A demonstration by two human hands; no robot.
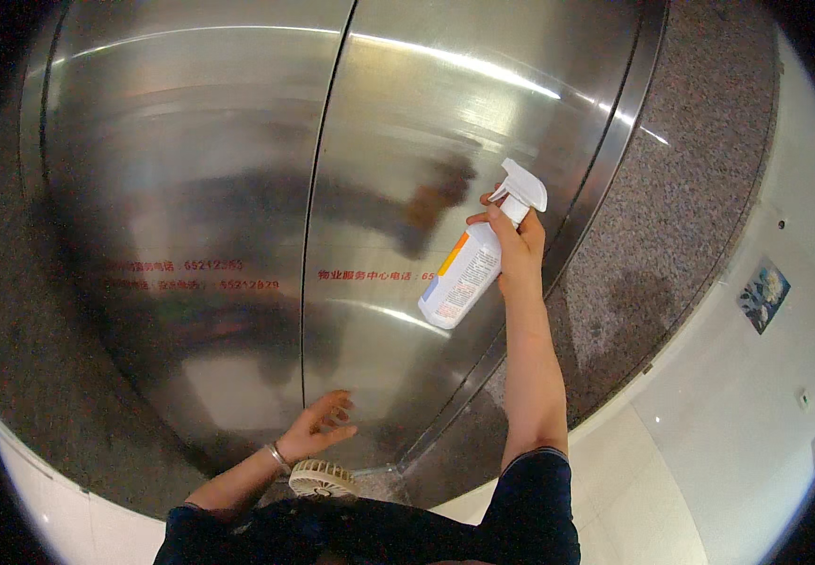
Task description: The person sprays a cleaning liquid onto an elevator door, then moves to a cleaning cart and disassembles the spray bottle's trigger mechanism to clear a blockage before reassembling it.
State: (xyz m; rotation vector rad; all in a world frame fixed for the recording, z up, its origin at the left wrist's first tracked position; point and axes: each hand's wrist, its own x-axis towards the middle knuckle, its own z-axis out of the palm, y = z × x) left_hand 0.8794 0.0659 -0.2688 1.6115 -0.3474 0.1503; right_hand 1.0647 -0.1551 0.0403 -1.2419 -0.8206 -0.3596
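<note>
Spray bottle (469,276) in right hand (517,243): white; orange, yellow, pale violet bands (452,255). Behind hand: silver doors (228,104), red lettering (370,276). Right of it: speckled grey-brown stone wall (695,122). Below left hand (318,426): beige fan (321,480), dark navy shirt (398,532).

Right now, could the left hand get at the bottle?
Probably yes: the left hand looks empty, and nothing shows between it and the bottle, though the right hand is holding it near the top.
</note>
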